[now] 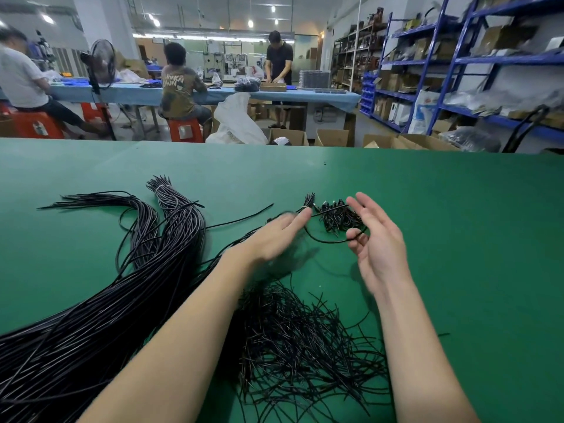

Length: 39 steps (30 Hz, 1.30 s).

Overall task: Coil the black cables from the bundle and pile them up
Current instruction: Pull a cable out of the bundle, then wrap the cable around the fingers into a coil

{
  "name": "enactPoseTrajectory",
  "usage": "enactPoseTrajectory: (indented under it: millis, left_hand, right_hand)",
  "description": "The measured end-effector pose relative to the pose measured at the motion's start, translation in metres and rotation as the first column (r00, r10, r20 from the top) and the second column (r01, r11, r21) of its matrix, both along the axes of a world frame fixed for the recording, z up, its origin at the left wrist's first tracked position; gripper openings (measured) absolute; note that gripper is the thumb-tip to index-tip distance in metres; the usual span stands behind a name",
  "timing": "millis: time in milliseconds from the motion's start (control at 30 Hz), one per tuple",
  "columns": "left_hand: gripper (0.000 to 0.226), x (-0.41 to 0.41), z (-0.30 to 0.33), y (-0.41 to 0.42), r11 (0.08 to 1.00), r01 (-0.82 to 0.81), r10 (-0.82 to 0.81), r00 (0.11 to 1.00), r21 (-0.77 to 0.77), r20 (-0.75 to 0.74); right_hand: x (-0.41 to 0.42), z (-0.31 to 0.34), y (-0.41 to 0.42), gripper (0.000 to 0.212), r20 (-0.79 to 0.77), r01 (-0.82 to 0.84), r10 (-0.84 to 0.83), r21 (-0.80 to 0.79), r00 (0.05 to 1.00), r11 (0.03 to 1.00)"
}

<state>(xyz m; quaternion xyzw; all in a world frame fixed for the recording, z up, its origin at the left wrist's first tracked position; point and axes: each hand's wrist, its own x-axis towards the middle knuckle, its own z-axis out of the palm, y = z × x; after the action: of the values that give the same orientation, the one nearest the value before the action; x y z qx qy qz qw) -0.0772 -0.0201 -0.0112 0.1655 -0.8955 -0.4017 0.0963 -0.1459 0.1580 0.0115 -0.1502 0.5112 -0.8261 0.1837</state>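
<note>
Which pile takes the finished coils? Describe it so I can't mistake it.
On the green table, look past the right hand toward the far edge. The small pile of coiled cables sits there, compact and knotted, unlike the long straight bundle on the left and the loose tangle nearest the person.

My left hand (pixel 276 236) is motion-blurred at the fingers (pixel 300 216), so I can't tell its grip on the cable (pixel 326 240). The bundle (pixel 100 306) runs off the frame's left edge, and my forearms cover part of the loose pile (pixel 305 337).
</note>
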Motion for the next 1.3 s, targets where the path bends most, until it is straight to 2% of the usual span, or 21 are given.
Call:
enactPoseTrajectory:
  millis: [67,100,200,300,500,600,733,900,1000,1100,1300]
  left_hand:
    - [0.103,-0.004,-0.012,-0.008,1.0,-0.02,0.02,0.983,-0.001,0.184]
    - [0.098,-0.008,-0.018,-0.011,0.999,-0.033,0.036,0.974,-0.015,0.222]
    - [0.077,-0.022,-0.031,-0.014,0.981,-0.054,0.096,0.97,-0.185,0.224]
    - [0.083,-0.033,-0.035,-0.013,0.947,-0.11,0.196,0.942,-0.302,0.272]
    - [0.108,-0.04,-0.019,-0.024,0.962,-0.207,0.26,0.897,-0.179,0.357]
    - [0.1,-0.041,-0.021,-0.028,0.955,-0.221,0.279,0.892,-0.196,0.356]
    - [0.09,-0.046,-0.027,-0.028,0.951,-0.224,0.287,0.893,-0.212,0.346]
    - [0.091,-0.056,-0.023,-0.033,0.943,-0.312,0.333,0.869,-0.118,0.366]
    - [0.09,-0.061,-0.022,-0.042,0.935,-0.352,0.319,0.884,0.039,0.341]
    - [0.088,-0.064,-0.023,-0.045,0.921,-0.365,0.303,0.891,0.137,0.338]
    - [0.089,-0.066,-0.021,-0.044,0.91,-0.398,0.332,0.869,0.117,0.367]
  right_hand:
    - [0.003,0.004,0.0,0.028,-0.017,-0.02,0.02,-0.005,1.0,1.0]
    - [0.004,0.006,0.0,0.028,-0.033,-0.036,0.037,0.003,0.999,0.999]
    - [0.008,0.013,0.002,0.025,-0.104,-0.1,0.103,0.031,0.989,0.995]
    - [0.009,0.019,0.007,0.024,-0.134,-0.127,0.125,-0.002,0.983,0.992]
    - [0.008,0.024,0.017,0.027,-0.13,-0.105,0.093,-0.088,0.987,0.991]
    - [0.008,0.03,0.021,0.029,-0.134,-0.126,0.102,-0.18,0.986,0.976]
    - [0.013,0.036,0.022,0.037,-0.208,-0.189,0.147,-0.197,0.967,0.962]
    - [0.02,0.045,0.022,0.036,-0.32,-0.287,0.227,-0.156,0.92,0.945]
    - [0.023,0.048,0.022,0.034,-0.352,-0.307,0.248,-0.122,0.902,0.944]
    - [0.02,0.05,0.027,0.036,-0.352,-0.313,0.243,-0.157,0.904,0.937]
    - [0.017,0.058,0.037,0.035,-0.376,-0.316,0.227,-0.194,0.898,0.929]
